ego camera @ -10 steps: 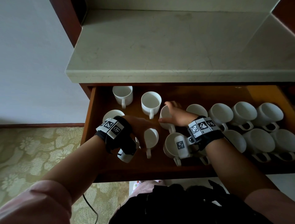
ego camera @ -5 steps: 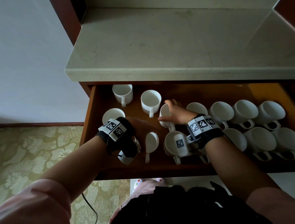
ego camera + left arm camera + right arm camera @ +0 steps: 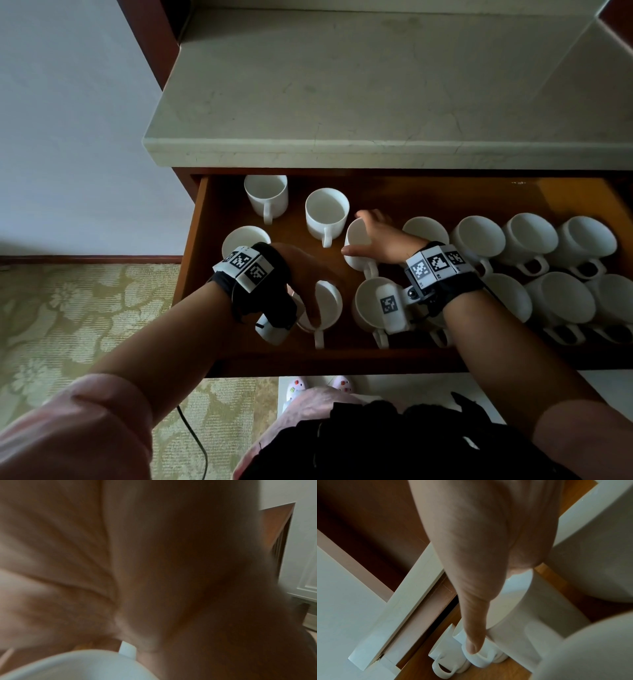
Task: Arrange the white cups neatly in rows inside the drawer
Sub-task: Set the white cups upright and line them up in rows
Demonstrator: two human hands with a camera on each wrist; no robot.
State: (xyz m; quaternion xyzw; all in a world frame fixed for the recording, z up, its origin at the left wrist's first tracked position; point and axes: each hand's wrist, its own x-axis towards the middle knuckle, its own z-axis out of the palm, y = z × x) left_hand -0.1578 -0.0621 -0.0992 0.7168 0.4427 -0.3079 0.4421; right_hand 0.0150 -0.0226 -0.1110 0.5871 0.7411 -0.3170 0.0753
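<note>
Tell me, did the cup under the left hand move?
Yes: the cup in the left hand came nearer the drawer front, level with the next cup.

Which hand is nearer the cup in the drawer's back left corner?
Left, though only slightly. The left hand grips a front-row cup, in front of and right of the corner cup. The right hand holds a cup farther right.

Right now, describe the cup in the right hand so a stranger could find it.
Under the counter, the open drawer holds white cups. The right hand grips one mid-drawer, just right of the two upright cups at back left; it alone is tilted with fingers over its rim.
</note>
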